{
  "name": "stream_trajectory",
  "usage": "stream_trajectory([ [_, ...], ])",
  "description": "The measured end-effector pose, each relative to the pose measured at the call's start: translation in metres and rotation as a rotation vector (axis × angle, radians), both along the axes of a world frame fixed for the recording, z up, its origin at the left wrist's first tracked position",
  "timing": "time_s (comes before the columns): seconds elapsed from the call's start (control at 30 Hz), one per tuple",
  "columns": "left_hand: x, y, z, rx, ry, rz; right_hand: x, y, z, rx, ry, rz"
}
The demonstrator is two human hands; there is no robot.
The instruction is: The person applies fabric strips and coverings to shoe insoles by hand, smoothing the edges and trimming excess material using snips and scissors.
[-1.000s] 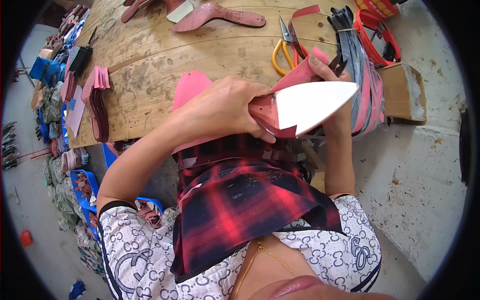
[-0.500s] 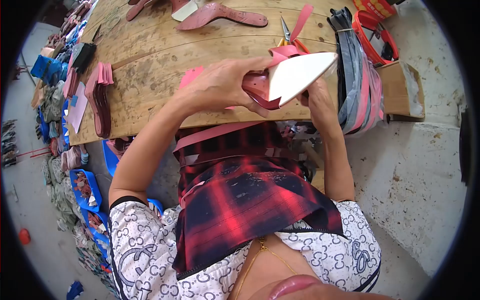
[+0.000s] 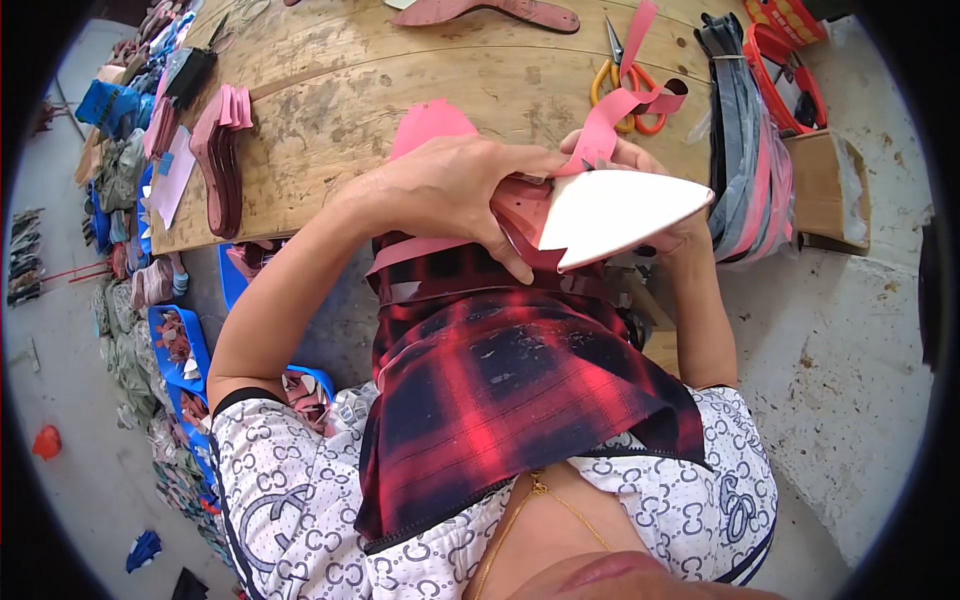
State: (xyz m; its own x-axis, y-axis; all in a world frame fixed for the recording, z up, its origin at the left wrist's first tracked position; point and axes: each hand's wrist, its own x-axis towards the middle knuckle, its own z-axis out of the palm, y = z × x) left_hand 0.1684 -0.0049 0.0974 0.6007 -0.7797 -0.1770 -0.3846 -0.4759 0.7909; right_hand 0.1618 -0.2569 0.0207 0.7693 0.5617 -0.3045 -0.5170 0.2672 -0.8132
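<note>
Insole [image 3: 525,215], red with a white pointed toe [image 3: 625,215], is clamped in your left hand [image 3: 450,185] above the near edge of the tabletop [image 3: 330,120]. Your right hand [image 3: 688,235] is behind the toe, partly hidden, so I cannot tell what it closes on. From between your hands a pink strip [image 3: 598,128] curls to the scissors [image 3: 615,45] near the tabletop's right edge.

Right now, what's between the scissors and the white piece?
In the head view, the pink strip and some fingers of the right hand lie between the scissors and the white piece.
</note>
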Motion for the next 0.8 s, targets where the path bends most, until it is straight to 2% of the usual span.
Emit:
stream_trajectory([
  [0.07, 0.0, -0.003, 0.001, 0.047, -0.002, -0.027, -0.004, 0.005, 0.016, 0.058, 0.058, 0.003],
  [0.2, 0.004, -0.004, 0.008, 0.115, -0.015, -0.09, -0.005, -0.004, 0.002, 0.148, 0.148, 0.046],
  [0.23, 0.005, -0.002, 0.006, 0.108, -0.031, -0.113, -0.009, 0.005, 0.011, 0.022, 0.162, -0.06],
  [0.3, 0.006, 0.004, -0.011, -0.007, -0.01, -0.06, -0.004, -0.001, 0.003, -0.015, 0.042, -0.079],
  [0.37, 0.003, 0.013, -0.029, -0.096, 0.02, 0.034, 0.005, -0.009, 0.017, -0.14, -0.051, -0.174],
  [0.43, -0.001, 0.024, -0.041, -0.163, 0.062, 0.174, 0.026, -0.023, 0.015, 0.04, -0.11, -0.248],
  [0.47, -0.005, 0.024, -0.045, -0.066, -0.043, 0.259, 0.023, -0.025, 0.02, 0.228, -0.046, -0.361],
  [0.5, -0.011, 0.018, -0.049, 0.028, -0.146, 0.344, 0.015, -0.016, 0.013, 0.23, -0.072, -0.35],
  [0.57, -0.023, 0.0, -0.061, 0.325, -0.428, 0.411, -0.014, 0.033, -0.001, -0.075, -0.485, -0.332],
  [0.6, -0.033, -0.007, -0.077, 0.203, -0.603, 0.446, -0.022, 0.044, -0.005, -0.166, -0.56, -0.381],
  [0.63, -0.043, -0.015, -0.081, -0.052, -0.589, 0.559, -0.029, 0.054, -0.008, -0.264, -0.629, -0.433],
  [0.67, -0.049, -0.012, -0.083, -0.239, -0.285, 0.622, -0.032, 0.052, -0.006, -0.238, -0.381, -0.495],
  [0.7, -0.055, -0.01, -0.082, -0.433, 0.003, 0.714, -0.035, 0.046, -0.001, -0.253, -0.258, -0.561],
  [0.73, -0.057, 0.002, -0.074, -0.54, 0.574, 0.728, -0.034, 0.043, 0.011, -0.174, -0.186, -0.508],
  [0.77, -0.053, 0.007, -0.072, -0.338, 0.687, 0.716, -0.037, 0.049, 0.009, -0.167, -0.172, -0.535],
  [0.8, -0.06, 0.004, -0.078, -0.383, 0.514, 0.738, -0.041, 0.056, 0.007, -0.16, -0.16, -0.561],
])
